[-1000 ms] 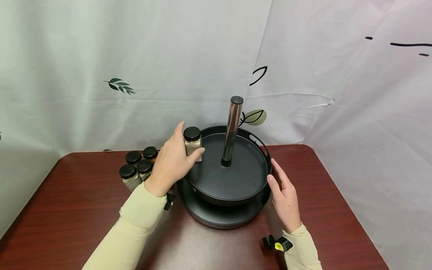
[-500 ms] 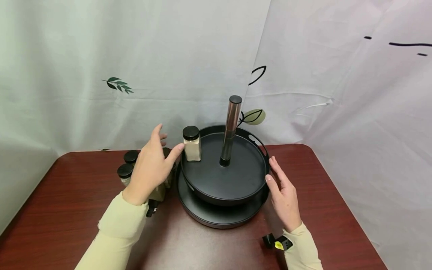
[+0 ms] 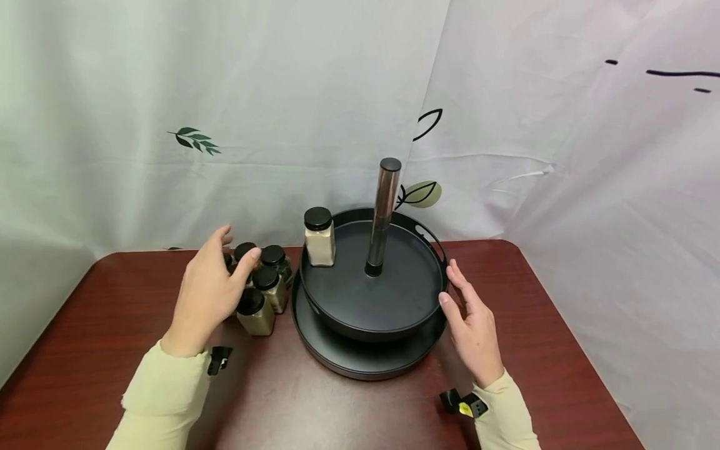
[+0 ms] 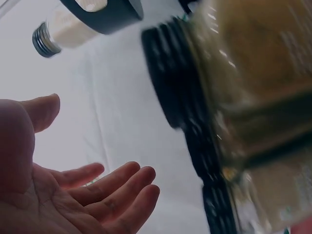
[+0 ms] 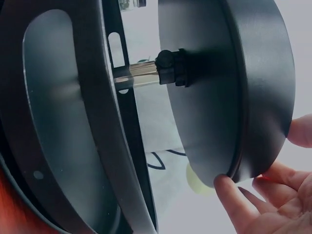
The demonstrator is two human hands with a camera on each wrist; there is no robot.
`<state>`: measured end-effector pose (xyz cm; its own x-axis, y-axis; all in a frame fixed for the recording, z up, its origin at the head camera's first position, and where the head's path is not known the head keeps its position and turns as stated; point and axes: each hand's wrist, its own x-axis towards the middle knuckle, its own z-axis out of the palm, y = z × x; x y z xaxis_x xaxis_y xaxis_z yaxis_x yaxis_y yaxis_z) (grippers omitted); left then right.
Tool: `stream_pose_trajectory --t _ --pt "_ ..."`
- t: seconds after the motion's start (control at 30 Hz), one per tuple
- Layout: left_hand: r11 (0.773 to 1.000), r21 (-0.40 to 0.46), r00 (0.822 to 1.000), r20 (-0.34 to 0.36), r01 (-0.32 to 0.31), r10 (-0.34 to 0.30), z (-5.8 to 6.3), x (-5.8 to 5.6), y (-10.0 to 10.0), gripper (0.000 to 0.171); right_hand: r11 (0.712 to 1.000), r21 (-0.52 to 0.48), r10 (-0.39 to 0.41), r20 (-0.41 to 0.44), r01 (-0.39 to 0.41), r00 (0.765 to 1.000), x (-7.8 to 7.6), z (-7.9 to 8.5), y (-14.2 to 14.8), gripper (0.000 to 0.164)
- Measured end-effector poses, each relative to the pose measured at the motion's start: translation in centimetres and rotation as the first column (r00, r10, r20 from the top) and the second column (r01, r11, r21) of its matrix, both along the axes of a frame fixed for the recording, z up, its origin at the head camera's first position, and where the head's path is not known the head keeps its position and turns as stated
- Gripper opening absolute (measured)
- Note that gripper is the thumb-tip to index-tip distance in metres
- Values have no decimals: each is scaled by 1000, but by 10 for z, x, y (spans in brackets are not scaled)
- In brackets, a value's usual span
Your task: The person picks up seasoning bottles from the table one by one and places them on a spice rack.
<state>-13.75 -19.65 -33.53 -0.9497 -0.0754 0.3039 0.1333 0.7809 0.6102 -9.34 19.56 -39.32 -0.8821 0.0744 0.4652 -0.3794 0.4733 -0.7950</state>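
Note:
My left hand (image 3: 207,294) hovers beside a cluster of spice jars with black lids, its fingers spread and nothing in them. The front jar (image 3: 256,322) holds a pale greenish powder; the hand hides part of the jars behind. In the left wrist view a jar (image 4: 258,73) looms close, past the raised fingers (image 4: 122,185). One square spice jar (image 3: 320,247) with cream powder stands upright on the left of the upper black tray (image 3: 410,303) of a two-tier stand. At that tray's right rim, my right hand (image 3: 475,334) touches the edge with fingertips and thumb.
The larger lower tray (image 3: 365,365) sits on the reddish wooden table (image 3: 540,350). A shiny post (image 3: 384,212) rises from the upper tray's middle. A cutout handle (image 3: 432,237) opens in its back right wall. Behind the table hangs a pale curtain (image 3: 281,125).
My left hand has let go of the cream jar, leaving it on the upper tray, and moved left and down over the jar cluster. My right hand stays at the rim.

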Motion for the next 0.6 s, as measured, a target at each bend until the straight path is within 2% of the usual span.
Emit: stream_pose_trajectory --t 0.23,0.6 --pt "998 -46 1000 -5 -30 30 -9 6 -18 68 1000 -6 24 -8 -24 1000 2 0 0 48" --pt "997 -48 998 16 -55 56 -25 12 -42 65 1000 16 17 -24 -17 1000 4 1 0 48"
